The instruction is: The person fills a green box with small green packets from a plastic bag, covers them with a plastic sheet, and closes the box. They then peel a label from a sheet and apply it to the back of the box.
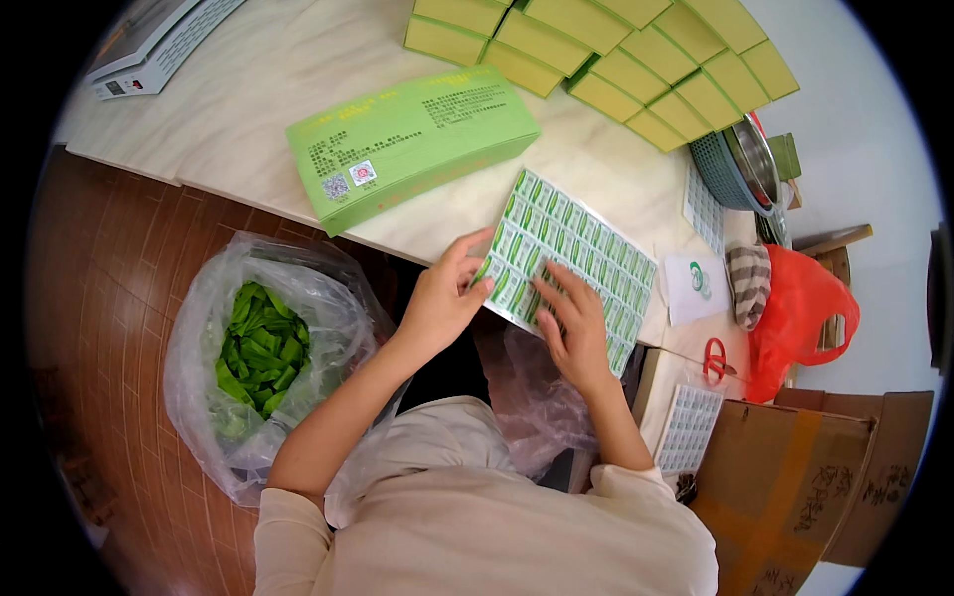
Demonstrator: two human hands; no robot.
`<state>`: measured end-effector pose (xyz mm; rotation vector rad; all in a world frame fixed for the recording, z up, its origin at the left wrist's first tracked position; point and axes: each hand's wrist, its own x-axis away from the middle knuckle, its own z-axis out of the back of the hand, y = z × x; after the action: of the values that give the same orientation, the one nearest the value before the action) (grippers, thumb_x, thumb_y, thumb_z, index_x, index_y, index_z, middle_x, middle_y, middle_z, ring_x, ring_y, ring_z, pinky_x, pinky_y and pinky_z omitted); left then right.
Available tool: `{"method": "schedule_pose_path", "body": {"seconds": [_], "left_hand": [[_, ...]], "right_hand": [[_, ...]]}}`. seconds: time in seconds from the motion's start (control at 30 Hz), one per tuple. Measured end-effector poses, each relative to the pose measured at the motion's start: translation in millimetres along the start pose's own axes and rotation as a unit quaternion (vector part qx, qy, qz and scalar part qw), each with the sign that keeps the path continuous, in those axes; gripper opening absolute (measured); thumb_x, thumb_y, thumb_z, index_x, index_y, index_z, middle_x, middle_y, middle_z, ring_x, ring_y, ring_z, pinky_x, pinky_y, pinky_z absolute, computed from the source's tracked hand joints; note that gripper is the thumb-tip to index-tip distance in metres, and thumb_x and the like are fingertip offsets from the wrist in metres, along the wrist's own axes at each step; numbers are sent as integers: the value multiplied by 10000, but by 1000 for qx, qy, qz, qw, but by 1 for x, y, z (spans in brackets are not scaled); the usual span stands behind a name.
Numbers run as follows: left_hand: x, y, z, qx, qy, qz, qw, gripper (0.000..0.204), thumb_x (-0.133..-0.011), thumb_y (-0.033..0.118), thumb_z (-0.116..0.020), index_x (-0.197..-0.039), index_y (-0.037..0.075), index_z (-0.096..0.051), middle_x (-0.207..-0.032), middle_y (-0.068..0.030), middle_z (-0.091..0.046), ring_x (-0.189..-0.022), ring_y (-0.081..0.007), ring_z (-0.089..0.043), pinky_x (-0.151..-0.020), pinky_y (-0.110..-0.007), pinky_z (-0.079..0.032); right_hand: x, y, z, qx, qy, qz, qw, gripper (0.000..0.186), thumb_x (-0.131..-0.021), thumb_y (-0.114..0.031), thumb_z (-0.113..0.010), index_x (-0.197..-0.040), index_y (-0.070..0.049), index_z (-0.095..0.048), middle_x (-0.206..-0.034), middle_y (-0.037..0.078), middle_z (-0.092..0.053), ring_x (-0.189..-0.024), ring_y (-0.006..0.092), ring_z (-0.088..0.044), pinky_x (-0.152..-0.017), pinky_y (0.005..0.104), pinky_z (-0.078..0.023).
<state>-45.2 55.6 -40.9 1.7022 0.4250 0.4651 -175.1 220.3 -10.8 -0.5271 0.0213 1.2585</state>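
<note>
A sheet of green and white stickers (566, 260) slants over the table's front edge. My left hand (449, 296) grips its left edge, thumb on top and the other fingers partly hidden by the sheet. On the sheet's lower part rests my right hand (576, 323), its fingers spread and nothing held in them. Beyond the left hand lies a closed green box (412, 139), printed with dark text and two square codes.
Several green-edged boxes (616, 60) are stacked at the back. A clear bag (199, 348) of green packets stands on the left floor. To the right are red scissors (715, 360), a red plastic bag (795, 308) and a cardboard box (775, 487). A scale (149, 74) sits far left.
</note>
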Motion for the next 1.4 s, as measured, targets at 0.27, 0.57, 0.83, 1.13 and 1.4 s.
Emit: {"method": "schedule_pose_path", "body": {"seconds": [0.27, 0.57, 0.83, 1.13, 1.4], "left_hand": [[-6, 5, -7, -28, 46, -89, 995, 509, -841, -60, -553, -1328, 69, -477, -1040, -124, -661, -906, -143, -623, -819, -281, -482], [-9, 4, -9, -117, 57, -117, 985, 554, -817, -108, -524, -1344, 48, -458, -1160, -132, -617, -1031, -163, -599, -887, -282, -457], [-18, 6, -7, -77, 74, -55, 993, 456, -795, -122, -549, -1217, 49, -532, -1132, -126, -611, -984, -174, -613, -828, -278, -480], [-26, 3, 14, -452, 105, -208, 861, 353, -762, 204, -721, -1082, 90, -625, -1278, -128, -505, -1174, -318, -466, -962, -422, -366], [-15, 15, 26, -407, 117, -260, 868, 247, -788, 217, -678, -1003, 95, -658, -1212, -101, -557, -1143, -304, -493, -969, -422, -351]], "right_hand": [[-58, -13, -24, -70, 140, 14, 988, 283, -761, -63, -705, -1038, -38, -649, -1072, 111, -594, -953, 304, -550, -824, 391, -428], [-63, -21, -39, -97, 165, 23, 981, 225, -714, 18, -699, -928, -26, -647, -918, 92, -594, -826, 284, -553, -703, 369, -445], [-63, -22, -50, -63, 197, 62, 976, 218, -698, 46, -681, -899, -20, -629, -941, 104, -613, -802, 289, -589, -665, 366, -483], [-66, -16, -47, -299, 138, -91, 940, 112, -866, 36, -568, -969, 7, -537, -1031, 155, -608, -886, 250, -623, -755, 333, -499], [-126, -26, -10, -297, 154, -75, 940, 102, -846, -47, -659, -887, 3, -580, -822, 57, -624, -715, 103, -561, -673, 238, -467]]}}
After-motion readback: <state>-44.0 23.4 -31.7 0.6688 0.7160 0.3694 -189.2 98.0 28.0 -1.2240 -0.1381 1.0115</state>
